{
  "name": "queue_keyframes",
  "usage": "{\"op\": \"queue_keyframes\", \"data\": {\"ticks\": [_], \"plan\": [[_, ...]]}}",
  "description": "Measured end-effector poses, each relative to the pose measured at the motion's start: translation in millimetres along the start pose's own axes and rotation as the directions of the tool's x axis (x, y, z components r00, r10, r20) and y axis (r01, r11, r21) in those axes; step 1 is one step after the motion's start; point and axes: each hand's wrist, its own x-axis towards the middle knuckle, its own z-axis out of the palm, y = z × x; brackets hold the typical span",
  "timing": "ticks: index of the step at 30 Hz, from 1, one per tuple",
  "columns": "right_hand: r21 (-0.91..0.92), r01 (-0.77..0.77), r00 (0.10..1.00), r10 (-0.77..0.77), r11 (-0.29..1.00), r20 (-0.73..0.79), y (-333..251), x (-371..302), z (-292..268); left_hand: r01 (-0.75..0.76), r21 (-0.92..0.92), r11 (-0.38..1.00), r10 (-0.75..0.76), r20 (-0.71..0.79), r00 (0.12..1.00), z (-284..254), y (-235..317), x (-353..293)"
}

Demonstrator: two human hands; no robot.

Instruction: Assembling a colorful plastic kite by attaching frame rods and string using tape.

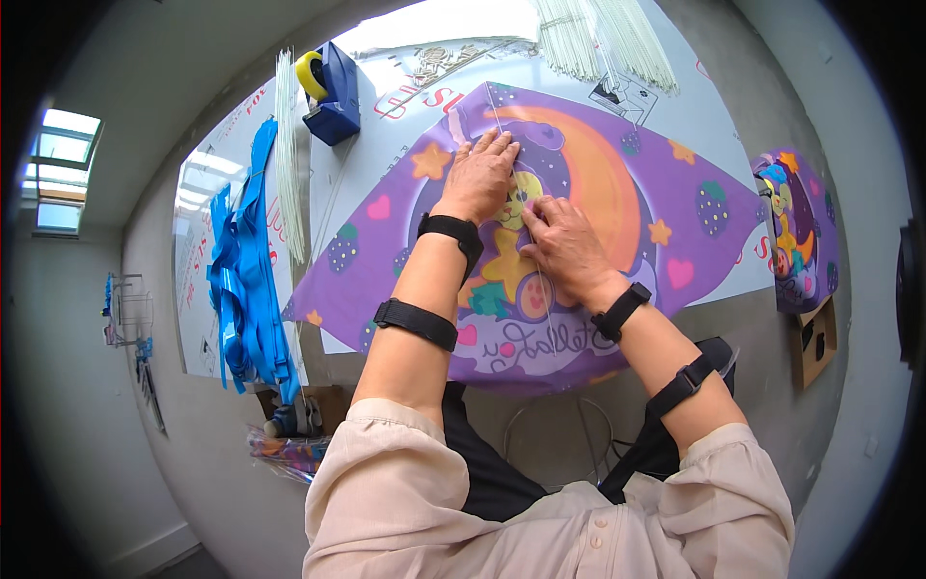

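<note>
Several blue ribbon strips (253, 280) draped at left of frame, beside a bundle of thin white rods (286, 164); at upper left, a blue tape dispenser (335, 101), presumably parked within reach. Spread flat across the centre, a purple printed kite sail (617, 188). Left hand (479, 179) open, laid flat over a thin spine rod (494, 108), seemingly to hold it straight. Right hand (571, 248) loosely curled lower along the rod; cannot tell whether pinching it. Far right, a similarly printed purple item (803, 222).
</note>
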Motion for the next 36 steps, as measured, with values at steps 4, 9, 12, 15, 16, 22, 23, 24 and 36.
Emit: {"op": "queue_keyframes", "data": {"ticks": [4,9,12,15,16,22,23,24,36], "plan": [[0.073,0.016,0.998,-0.02,0.997,0.055,11.5,11.4,-4.4,-0.04,-0.102,0.994,0.04,0.002,0.999,1.1,-5.4,0.1],[0.256,-0.027,0.995,0.05,0.966,-0.086,21.5,47.0,-6.5,-0.054,-0.125,0.991,0.05,-0.035,0.998,1.7,-5.9,3.2],[0.271,-0.04,0.999,0.042,0.962,-0.003,33.8,65.7,1.7,-0.077,-0.185,0.98,0.055,-0.122,0.991,2.4,-5.0,3.5],[0.26,0.032,0.999,-0.041,0.965,0.03,42.0,71.6,9.8,-0.097,-0.328,0.94,0.035,-0.19,0.981,1.5,-8.3,6.5],[0.26,0.039,0.998,-0.047,0.965,0.028,45.1,72.4,10.7,-0.094,-0.325,0.941,0.031,-0.194,0.981,1.6,-9.1,7.3],[0.193,0.0,0.991,-0.025,0.981,0.128,36.4,77.6,3.6,-0.176,-0.276,0.945,0.122,-0.202,0.972,1.0,-18.5,6.6],[0.176,-0.047,0.987,0.018,0.983,0.162,41.9,76.0,-0.4,-0.225,-0.385,0.895,0.133,-0.25,0.959,-3.4,-18.0,11.1],[0.172,-0.086,0.98,0.052,0.981,0.195,38.8,76.9,-2.2,-0.213,-0.373,0.903,0.124,-0.249,0.961,-9.4,-31.3,10.8],[0.235,-0.131,0.975,0.082,0.963,0.208,25.5,79.3,-7.3,0.666,-0.566,0.485,-0.87,-0.231,0.436,-94.1,-305.9,26.6]]}}
